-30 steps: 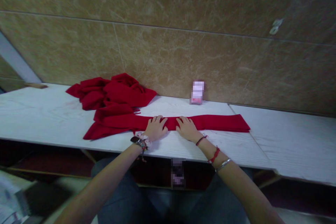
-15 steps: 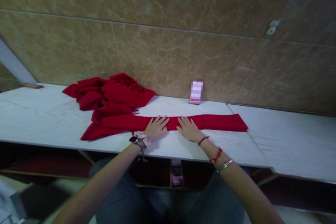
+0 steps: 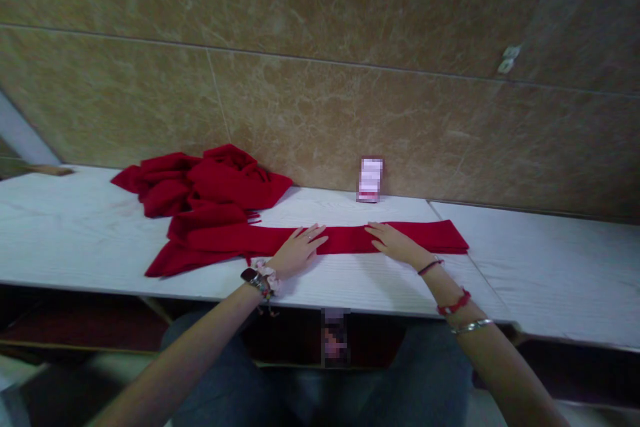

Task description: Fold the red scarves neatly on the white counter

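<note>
A long red cloth [image 3: 345, 240], which looks like a scarf, lies folded into a narrow strip along the white table. Its left part runs into a loose crumpled heap [image 3: 225, 180] near the wall, with a bit of fringe showing. My left hand [image 3: 297, 252] rests on the middle of the strip, fingers spread. Farther right, my right hand [image 3: 397, 243] lies on the strip with its fingers stretched out. Neither hand grips the cloth. The strip's folded right end reaches past my right hand.
A phone-like object [image 3: 370, 180], blurred out, leans against the tan marble-patterned wall [image 3: 300, 107]. The white table [image 3: 550, 267] has a seam right of the cloth. Dark open shelves [image 3: 80, 320] lie below its front edge, and my knees are under it.
My right hand has slid right along the red strip, widening the gap between the hands. My left hand stays at about the same place on the cloth.
</note>
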Motion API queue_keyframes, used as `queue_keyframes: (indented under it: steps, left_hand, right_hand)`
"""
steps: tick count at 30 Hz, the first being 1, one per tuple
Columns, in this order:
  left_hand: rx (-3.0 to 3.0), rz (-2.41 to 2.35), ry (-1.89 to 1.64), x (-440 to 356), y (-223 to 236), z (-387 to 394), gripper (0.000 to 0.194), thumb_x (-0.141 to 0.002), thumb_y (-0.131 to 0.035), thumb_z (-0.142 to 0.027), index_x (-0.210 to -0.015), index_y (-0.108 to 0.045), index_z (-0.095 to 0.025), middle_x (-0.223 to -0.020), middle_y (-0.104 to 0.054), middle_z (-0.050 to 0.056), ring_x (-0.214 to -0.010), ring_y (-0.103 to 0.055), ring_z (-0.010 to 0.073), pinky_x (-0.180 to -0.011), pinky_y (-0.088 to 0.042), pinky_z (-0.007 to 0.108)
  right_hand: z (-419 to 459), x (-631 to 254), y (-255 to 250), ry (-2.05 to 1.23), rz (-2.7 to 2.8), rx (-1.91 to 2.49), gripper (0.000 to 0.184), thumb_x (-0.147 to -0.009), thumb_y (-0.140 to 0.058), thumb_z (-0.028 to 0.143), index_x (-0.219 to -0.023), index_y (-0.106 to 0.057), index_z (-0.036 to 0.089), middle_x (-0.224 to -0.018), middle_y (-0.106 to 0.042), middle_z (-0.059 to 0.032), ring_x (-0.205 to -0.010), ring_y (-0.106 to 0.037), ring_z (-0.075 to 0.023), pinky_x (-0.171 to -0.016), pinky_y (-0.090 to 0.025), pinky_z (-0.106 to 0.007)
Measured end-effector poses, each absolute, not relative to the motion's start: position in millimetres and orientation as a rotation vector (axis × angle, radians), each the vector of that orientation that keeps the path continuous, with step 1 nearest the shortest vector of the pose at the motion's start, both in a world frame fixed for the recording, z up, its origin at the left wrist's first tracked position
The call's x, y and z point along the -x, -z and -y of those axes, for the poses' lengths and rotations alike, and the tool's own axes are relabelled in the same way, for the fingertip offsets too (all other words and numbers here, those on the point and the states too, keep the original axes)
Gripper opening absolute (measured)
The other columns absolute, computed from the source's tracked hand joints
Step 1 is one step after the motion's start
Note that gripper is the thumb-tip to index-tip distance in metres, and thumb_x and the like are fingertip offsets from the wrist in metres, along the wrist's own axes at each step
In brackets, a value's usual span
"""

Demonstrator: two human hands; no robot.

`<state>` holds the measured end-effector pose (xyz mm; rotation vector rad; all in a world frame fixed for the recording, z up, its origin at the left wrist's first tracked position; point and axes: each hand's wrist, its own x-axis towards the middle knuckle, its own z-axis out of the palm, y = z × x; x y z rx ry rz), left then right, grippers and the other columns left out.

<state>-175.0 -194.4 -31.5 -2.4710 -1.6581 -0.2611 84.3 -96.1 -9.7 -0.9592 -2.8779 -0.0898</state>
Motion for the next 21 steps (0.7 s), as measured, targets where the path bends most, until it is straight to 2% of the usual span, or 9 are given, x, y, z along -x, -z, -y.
queue_keyframes:
  steps: [3,7,12,15,21]
  left_hand:
    - [2.561,1.542,0.306,162.2,26.4,184.2,0.038,-0.088,-0.035,-0.019,-0.123,-0.05,-0.017,-0.138,-0.037,0.007,-0.129,-0.029,0.0179,-0.105,-0.025,0.033]
    - [2.615,1.495,0.315,140.4,25.5,164.6,0.039,-0.091,-0.037,-0.028,-0.126,-0.047,-0.016,-0.138,-0.038,0.009,-0.128,-0.031,0.0185,-0.103,-0.027,0.033]
    - [2.689,1.534,0.232,131.1,33.2,152.6,0.046,-0.092,-0.035,-0.038,-0.134,-0.036,-0.02,-0.142,-0.03,0.006,-0.132,-0.024,0.0216,-0.104,-0.023,0.039]
    - [2.713,1.548,0.21,132.2,36.4,153.4,0.043,-0.093,-0.032,-0.037,-0.134,-0.036,-0.025,-0.142,-0.031,0.002,-0.132,-0.022,0.0213,-0.105,-0.02,0.042]
    - [2.694,1.553,0.222,133.3,36.8,154.0,0.041,-0.094,-0.029,-0.035,-0.134,-0.035,-0.027,-0.142,-0.031,0.003,-0.132,-0.024,0.0185,-0.104,-0.021,0.041]
  right_hand:
    - [94.5,-99.5,4.9,0.069,2.94,0.86,0.035,-0.085,-0.042,0.017,-0.116,-0.057,0.01,-0.12,-0.057,-0.0121,-0.112,-0.051,-0.0184,-0.098,-0.038,-0.032]
    - [96.7,-104.4,11.0,0.219,2.952,0.831,0.035,-0.083,-0.043,0.012,-0.113,-0.059,0.012,-0.117,-0.06,-0.0121,-0.109,-0.053,-0.02,-0.096,-0.04,-0.035]
    - [100.4,-102.9,23.2,0.335,2.918,0.818,0.043,-0.08,-0.039,0.002,-0.119,-0.054,0.01,-0.122,-0.056,-0.0138,-0.114,-0.05,-0.0196,-0.099,-0.037,-0.035]
    - [102.9,-105.4,27.8,0.343,2.888,0.872,0.044,-0.079,-0.037,-0.001,-0.119,-0.054,0.007,-0.122,-0.055,-0.016,-0.115,-0.049,-0.0206,-0.1,-0.037,-0.036]
    - [102.7,-119.4,39.0,0.318,2.842,0.824,0.049,-0.079,-0.036,-0.001,-0.125,-0.049,0.012,-0.126,-0.052,-0.0135,-0.121,-0.042,-0.0208,-0.102,-0.034,-0.042]
